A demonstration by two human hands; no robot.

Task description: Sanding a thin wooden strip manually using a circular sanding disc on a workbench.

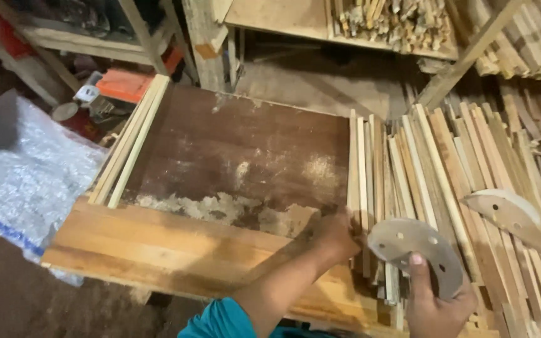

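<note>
Cluttered woodshop, dim, timber stacked on every side. Far left: clear plastic sack (20, 169), contents not readable. Next, dark brown dusty board counter (245, 150) with sawdust patches, pale thin wooden slats (129, 141) lying along its left edge, a light plank across its front edge. Left hand (336, 235), teal sleeve, reaches to the bundle of long thin wooden sticks (370, 188) at the counter's right edge; grip looks narrow, fingers curled against the stick ends, but whether it actually clamps one I cannot tell. Right hand (433, 307) holds a grey half-round sanding disc piece with holes (414, 250), thumb pinched on its face, just beside the bundle. Second tan half-round disc piece (505, 213) rests on the loose sticks further right. Top shelf holds a wooden tray (283, 19) full of short wood offcuts (389, 19).

Risk, as I judge it: sticks lie loose and uneven, so tugging one could shift the pile, slide the tan disc off, or give splinters.
</note>
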